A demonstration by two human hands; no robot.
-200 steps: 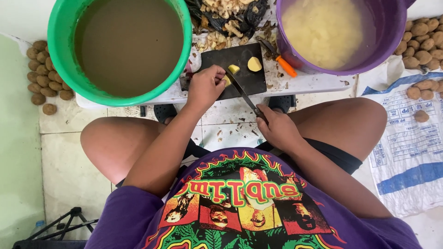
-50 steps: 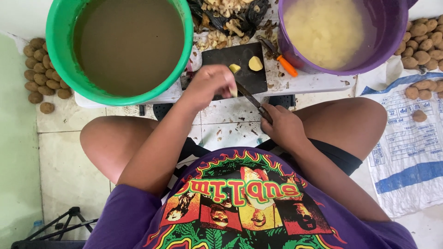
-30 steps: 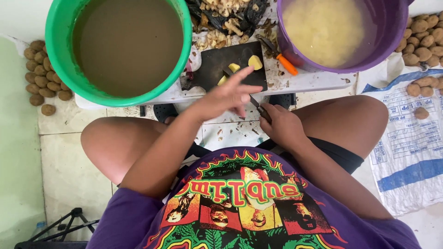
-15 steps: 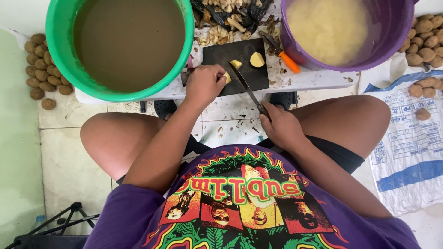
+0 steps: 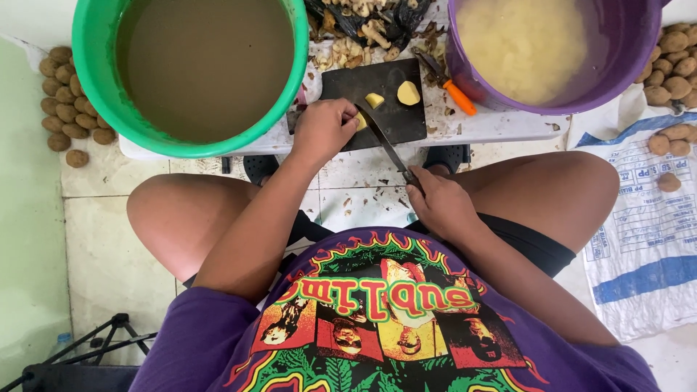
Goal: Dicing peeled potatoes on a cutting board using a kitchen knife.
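Fingers of the left hand [image 5: 323, 129] pinched a yellow potato piece [image 5: 361, 121] on the black cutting board [image 5: 392, 109]; right hand [image 5: 438, 203], at five o'clock, clenched the knife [image 5: 383, 139]; blade beside fingertips risked a nick.

On the low white desk [image 5: 501, 131], the black rectangular cutting board [image 5: 392, 109] lies between the green plastic bucket [image 5: 94, 80] at left and the purple plastic bucket [image 5: 624, 72] at right.

Green bucket [image 5: 87, 80], purple bucket [image 5: 624, 80], black board [image 5: 388, 109].
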